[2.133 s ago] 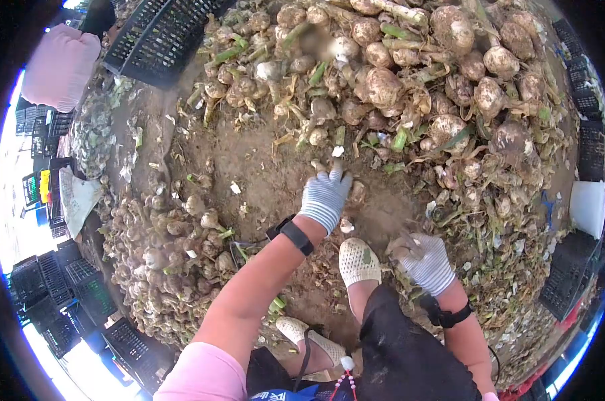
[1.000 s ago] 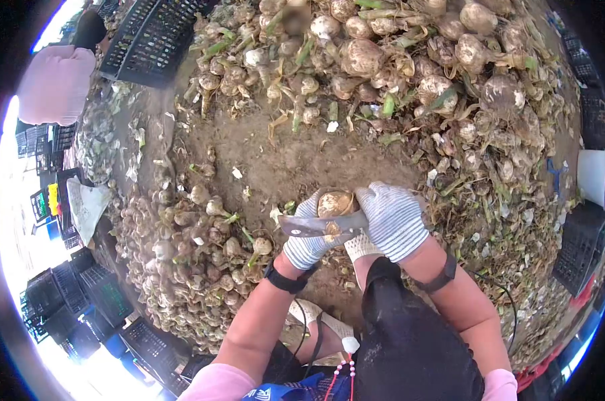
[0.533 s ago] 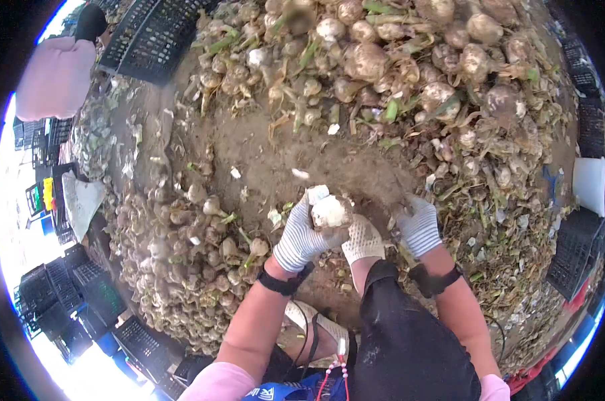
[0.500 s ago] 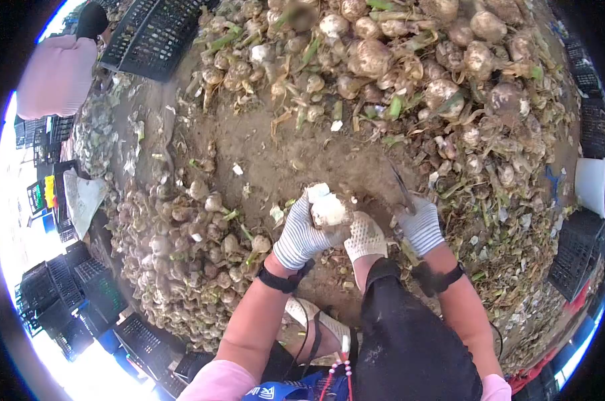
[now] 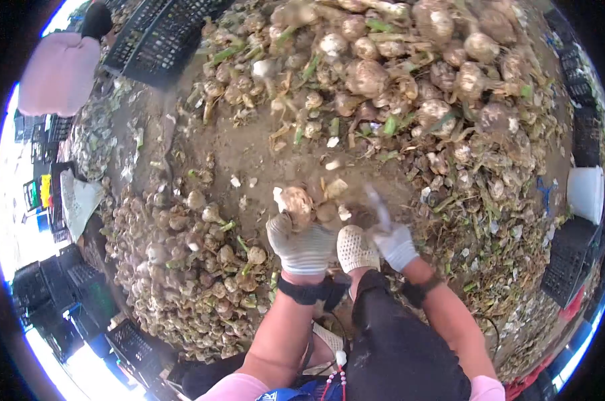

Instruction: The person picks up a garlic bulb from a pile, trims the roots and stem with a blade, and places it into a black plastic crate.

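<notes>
My left hand [image 5: 301, 246], in a striped glove, is closed around a garlic bulb [image 5: 297, 202] whose brownish underside faces up, with a white piece of skin at its left edge. My right hand [image 5: 393, 246], also gloved, grips a knife [image 5: 378, 208]; its blade is smeared by motion and points away from me, apart from the bulb. Pale trimmings [image 5: 336, 188] show on or just above the soil beyond my hands. Between the two hands is my white perforated shoe [image 5: 357, 248].
A large heap of dirty garlic bulbs [image 5: 369, 79] lies ahead and to the right. Smaller bulbs [image 5: 182, 260] are piled at left. Black crates [image 5: 159, 43] stand around the edges, with a white bucket [image 5: 585, 194] at right. Another person in pink [image 5: 58, 73] is at upper left.
The bulb has turned in my left hand, from its white side to its brownish underside, and moved slightly left. My right hand has shifted a little left and down with the knife.
</notes>
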`<state>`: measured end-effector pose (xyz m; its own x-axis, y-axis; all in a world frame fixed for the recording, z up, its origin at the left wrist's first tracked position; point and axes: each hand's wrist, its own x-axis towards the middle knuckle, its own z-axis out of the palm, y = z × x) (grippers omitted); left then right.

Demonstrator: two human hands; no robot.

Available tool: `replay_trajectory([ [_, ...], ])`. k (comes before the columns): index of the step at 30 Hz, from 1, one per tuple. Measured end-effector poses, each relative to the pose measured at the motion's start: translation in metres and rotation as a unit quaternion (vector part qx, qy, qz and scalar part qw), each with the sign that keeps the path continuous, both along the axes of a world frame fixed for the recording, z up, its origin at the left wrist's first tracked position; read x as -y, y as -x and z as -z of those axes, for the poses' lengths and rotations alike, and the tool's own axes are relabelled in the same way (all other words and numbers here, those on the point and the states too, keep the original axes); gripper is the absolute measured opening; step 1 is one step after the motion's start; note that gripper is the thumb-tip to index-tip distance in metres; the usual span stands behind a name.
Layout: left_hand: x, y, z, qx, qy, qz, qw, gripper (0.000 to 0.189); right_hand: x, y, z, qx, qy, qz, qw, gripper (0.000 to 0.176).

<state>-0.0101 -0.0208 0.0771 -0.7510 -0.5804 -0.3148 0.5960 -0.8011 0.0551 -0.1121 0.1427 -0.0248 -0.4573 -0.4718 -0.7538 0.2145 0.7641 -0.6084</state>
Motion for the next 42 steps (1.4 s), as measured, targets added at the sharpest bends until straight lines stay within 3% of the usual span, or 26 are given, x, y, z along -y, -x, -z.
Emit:
replay_trajectory([
  [1, 0.009, -0.009, -0.001, 0.042, 0.029, -0.031, 0.998, 0.044, -0.022, -0.001, 0.020, -0.112, 0.072, -0.076, 0.988, 0.020],
  [2, 0.023, -0.015, -0.001, 0.075, 0.063, -0.060, 0.993, 0.043, -0.024, -0.003, 0.021, 0.069, 0.106, 0.173, 0.977, 0.017],
  [4, 0.075, -0.068, 0.016, 0.188, 0.209, -0.183, 0.942, 0.047, -0.023, 0.013, 0.002, 0.020, 0.060, 0.104, 0.993, 0.015],
  [6, 0.114, -0.139, -0.026, -0.185, 0.143, -0.185, 0.955, 0.054, -0.020, 0.019, -0.006, 0.025, 0.048, 0.085, 0.995, 0.016],
  [8, 0.122, -0.159, -0.062, -0.067, 0.250, -0.303, 0.917, 0.057, -0.020, 0.007, 0.000, 0.039, 0.034, 0.068, 0.996, 0.018],
  [9, 0.117, -0.125, -0.080, -0.074, 0.237, -0.271, 0.930, 0.064, -0.017, 0.004, 0.012, 0.030, 0.076, 0.055, 0.995, 0.019],
  [10, 0.121, -0.106, -0.069, 0.123, 0.291, -0.243, 0.917, 0.063, -0.014, 0.005, 0.018, 0.019, 0.118, 0.042, 0.992, 0.020],
  [11, 0.127, -0.089, -0.049, 0.316, 0.330, -0.203, 0.866, 0.062, 0.007, 0.016, -0.022, -0.012, 0.054, -0.035, 0.998, 0.025],
  [13, 0.133, -0.045, 0.009, 0.571, 0.437, 0.004, 0.695, 0.048, 0.015, 0.023, -0.024, -0.010, 0.047, -0.028, 0.998, 0.028],
  [14, 0.125, 0.001, -0.001, 0.551, 0.307, 0.045, 0.774, 0.041, 0.015, 0.026, -0.022, -0.008, 0.040, -0.022, 0.999, 0.030],
  [15, 0.125, 0.034, 0.012, 0.528, 0.359, 0.098, 0.763, 0.056, 0.004, 0.024, -0.003, -0.048, 0.119, 0.007, 0.992, 0.030],
  [16, 0.132, 0.064, 0.058, 0.591, 0.454, 0.045, 0.665, 0.073, -0.003, 0.027, -0.001, -0.052, 0.117, 0.008, 0.992, 0.030],
  [17, 0.138, 0.091, 0.066, 0.635, 0.553, 0.106, 0.529, 0.082, -0.008, 0.030, 0.001, -0.035, 0.075, 0.002, 0.997, 0.032],
  [18, 0.146, 0.115, 0.065, 0.690, 0.541, 0.249, 0.412, 0.086, -0.015, 0.031, 0.002, -0.017, 0.034, -0.003, 0.999, 0.033],
  [20, 0.151, 0.144, 0.066, 0.760, 0.530, 0.286, 0.244, 0.076, -0.020, 0.039, -0.006, -0.014, 0.054, 0.018, 0.998, 0.029],
  [22, 0.163, 0.148, 0.066, 0.740, 0.548, 0.317, 0.229, 0.064, -0.010, 0.046, -0.040, 0.059, -0.008, 0.063, 0.996, 0.026],
  [24, 0.171, 0.131, 0.078, 0.740, 0.571, 0.284, 0.215, 0.051, -0.012, 0.048, -0.035, 0.025, 0.024, 0.074, 0.997, 0.023],
  [26, 0.177, 0.107, 0.088, 0.649, 0.583, 0.224, 0.434, 0.048, -0.006, 0.053, -0.032, 0.010, 0.085, 0.068, 0.994, 0.023],
  [27, 0.175, 0.100, 0.091, 0.696, 0.601, 0.207, 0.334, 0.048, -0.001, 0.053, -0.033, 0.014, 0.086, 0.066, 0.994, 0.023],
  [28, 0.173, 0.088, 0.095, 0.672, 0.615, 0.272, 0.311, 0.053, 0.004, 0.054, -0.036, -0.022, 0.071, 0.035, 0.997, 0.024],
  [30, 0.189, 0.072, 0.159, 0.612, 0.611, 0.240, 0.440, 0.068, 0.013, 0.055, -0.041, -0.096, 0.040, -0.030, 0.994, 0.028],
  [32, 0.168, 0.090, 0.120, 0.677, 0.601, 0.227, 0.360, 0.077, 0.016, 0.049, -0.032, -0.067, 0.070, -0.007, 0.995, 0.030],
  [34, 0.151, 0.110, 0.072, 0.708, 0.554, 0.342, 0.272, 0.080, 0.024, 0.043, -0.038, -0.054, 0.073, -0.042, 0.995, 0.030],
  [39, 0.153, 0.082, 0.091, 0.680, 0.595, 0.324, 0.280, 0.063, 0.024, 0.051, -0.055, -0.097, 0.109, -0.013, 0.989, 0.025],
  [41, 0.141, 0.036, 0.133, 0.655, 0.622, 0.297, 0.308, 0.060, 0.021, 0.056, -0.057, -0.067, 0.073, -0.002, 0.995, 0.023],
  [42, 0.154, -0.011, 0.241, 0.567, 0.586, 0.157, 0.557, 0.054, 0.019, 0.055, -0.057, -0.036, 0.034, 0.003, 0.999, 0.022],
])
